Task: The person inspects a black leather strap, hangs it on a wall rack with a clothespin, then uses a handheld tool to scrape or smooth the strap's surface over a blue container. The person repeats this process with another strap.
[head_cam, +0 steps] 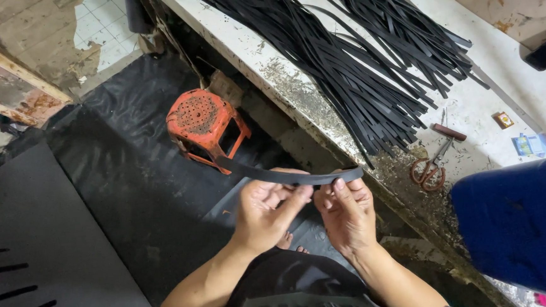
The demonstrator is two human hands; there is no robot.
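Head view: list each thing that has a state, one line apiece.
Black rubber strip: held level, pinched by both hands.
Left hand: closed on the strip.
Right hand: closed on the strip.
Orange plastic stool: upright on the floor.
Orange-handled scissors: flat on the workbench.

1 head camera, looking steeply down, close over hands, workbench ahead

Long flat black rubber strip, matte and narrow, held roughly level above the dark floor, gripped near one end between thumbs and fingers, gently bowed, the free end drooping away toward the upper left, unbroken along its length.
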